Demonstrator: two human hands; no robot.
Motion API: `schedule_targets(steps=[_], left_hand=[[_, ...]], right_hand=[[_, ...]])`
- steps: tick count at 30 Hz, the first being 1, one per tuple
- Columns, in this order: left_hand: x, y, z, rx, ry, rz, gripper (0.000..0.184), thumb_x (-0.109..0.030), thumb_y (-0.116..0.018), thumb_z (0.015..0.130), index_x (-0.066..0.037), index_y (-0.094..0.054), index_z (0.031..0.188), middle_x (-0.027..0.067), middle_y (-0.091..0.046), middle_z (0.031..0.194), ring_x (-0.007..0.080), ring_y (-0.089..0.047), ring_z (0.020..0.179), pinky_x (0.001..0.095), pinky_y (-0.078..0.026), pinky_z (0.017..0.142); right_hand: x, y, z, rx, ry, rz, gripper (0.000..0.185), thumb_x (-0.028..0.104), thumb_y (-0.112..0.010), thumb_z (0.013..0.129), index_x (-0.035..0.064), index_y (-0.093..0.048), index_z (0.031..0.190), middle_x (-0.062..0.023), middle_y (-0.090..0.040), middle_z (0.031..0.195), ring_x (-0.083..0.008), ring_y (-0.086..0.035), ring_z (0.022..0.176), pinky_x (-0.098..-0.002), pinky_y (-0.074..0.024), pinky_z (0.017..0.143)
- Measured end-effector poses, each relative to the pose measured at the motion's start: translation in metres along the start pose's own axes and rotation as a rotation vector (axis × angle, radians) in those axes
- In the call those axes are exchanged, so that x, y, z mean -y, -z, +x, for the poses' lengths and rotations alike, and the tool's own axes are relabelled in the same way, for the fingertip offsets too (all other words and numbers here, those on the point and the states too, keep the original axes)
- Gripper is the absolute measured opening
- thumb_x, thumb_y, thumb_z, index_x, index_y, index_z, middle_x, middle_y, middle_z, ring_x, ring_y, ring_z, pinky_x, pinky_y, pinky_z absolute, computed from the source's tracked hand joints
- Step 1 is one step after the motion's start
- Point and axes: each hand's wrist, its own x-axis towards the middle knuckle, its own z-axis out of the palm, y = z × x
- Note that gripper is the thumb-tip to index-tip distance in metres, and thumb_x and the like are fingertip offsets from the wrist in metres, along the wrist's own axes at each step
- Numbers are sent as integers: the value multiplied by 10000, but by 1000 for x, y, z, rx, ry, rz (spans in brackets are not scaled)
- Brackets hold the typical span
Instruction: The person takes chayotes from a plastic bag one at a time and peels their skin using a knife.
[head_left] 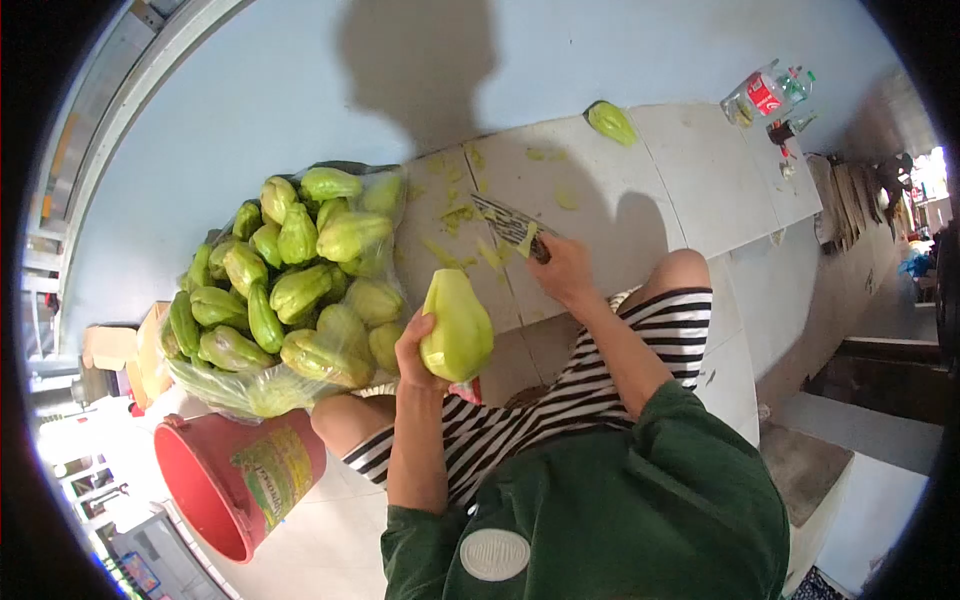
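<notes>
My left hand (pixel 414 358) is wrapped round a pale green chayote (pixel 458 325), held upright above my lap; its surface looks smooth and peeled. A knife (pixel 508 221) with a broad, streaked blade and dark handle is gripped in my right hand (pixel 566 272), its blade pointing up and left over the tiled ledge. A strip of peel clings near the handle. Knife and chayote are apart. Bits of green peel (pixel 447 254) lie scattered on the tiles around the blade. To the left, a clear plastic bag (pixel 250 385) bulges with many unpeeled chayotes (pixel 300 292).
A single chayote (pixel 611 122) lies by the wall at the back of the tiled ledge (pixel 700 170). Plastic bottles (pixel 765 95) stand at its right end. Below the bag, a red bucket (pixel 205 490) leans on its side near my knee. Cardboard (pixel 150 355) sits at far left.
</notes>
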Motion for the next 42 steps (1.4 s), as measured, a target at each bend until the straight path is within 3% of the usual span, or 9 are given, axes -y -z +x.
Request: schedule_targets(steps=[4, 8, 10, 18, 23, 26, 33, 38, 42], left_hand=[[-17, -10, 0, 71, -44, 3, 854, -415, -619, 773, -19, -278, 1449, 245, -596, 1067, 357, -646, 907, 472, -580, 682], [-19, -13, 7, 284, -193, -7, 812, -478, -610, 809, -42, -328, 1434, 241, -586, 1128, 343, -630, 978, 485, -573, 718], [-9, 7, 4, -136, -145, -69, 750, -553, -567, 863, -69, -393, 1409, 225, -574, 1196, 329, -610, 1033, 499, -549, 807], [0, 5, 10, -114, -110, -142, 678, -584, -499, 909, -100, -456, 1381, 163, -566, 1266, 307, -582, 1096, 509, -489, 912], [3, -14, 7, -333, -119, -112, 600, -501, -518, 910, -54, -502, 1310, 156, -590, 1189, 306, -574, 1093, 477, -496, 913], [6, 3, 15, -99, -127, -214, 576, -475, -550, 903, -14, -532, 1247, 153, -626, 1106, 282, -624, 989, 433, -528, 860], [5, -12, 9, -109, -91, -353, 557, -475, -547, 901, -16, -549, 1218, 150, -637, 1066, 280, -627, 960, 433, -528, 839], [2, -23, 8, -445, -211, -266, 564, -481, -537, 902, -25, -544, 1234, 156, -628, 1092, 294, -620, 976, 453, -504, 873], [4, -14, 9, -258, -190, -201, 575, -476, -526, 908, -31, -532, 1272, 175, -610, 1169, 309, -604, 1032, 466, -504, 903]], right_hand=[[18, 26, -8, 146, -46, 56, 246, 251, -651, 792, 11, -599, 808, -194, -626, 717, -391, -614, 674, -463, -475, 611], [8, 11, -28, 139, -73, 116, 234, 228, -639, 783, -1, -615, 820, -196, -614, 678, -392, -603, 621, -454, -477, 591], [9, 7, -40, 135, -20, 110, 226, 210, -648, 768, -4, -577, 779, -175, -545, 614, -357, -556, 562, -433, -444, 554], [32, 26, -40, 213, 82, 176, 187, 167, -682, 726, 13, -597, 789, -134, -601, 639, -349, -591, 574, -406, -471, 547], [38, 27, -57, 124, 489, 164, 223, 184, -697, 582, 97, -527, 699, -54, -556, 622, -232, -591, 586, -353, -444, 541], [54, 25, -66, 2, 682, 112, 208, 197, -677, 581, 119, -526, 702, -27, -549, 636, -199, -585, 602, -331, -432, 564], [67, 21, -67, 1, 701, 113, 171, 171, -665, 613, 112, -539, 713, -37, -565, 652, -219, -591, 604, -339, -434, 563], [36, 0, -61, 87, 351, 110, 218, 157, -683, 594, 71, -551, 745, -86, -576, 667, -275, -593, 596, -372, -445, 528], [61, 28, -60, 129, 465, 129, 232, 155, -694, 585, 72, -552, 748, -74, -573, 655, -270, -593, 590, -364, -451, 533]])
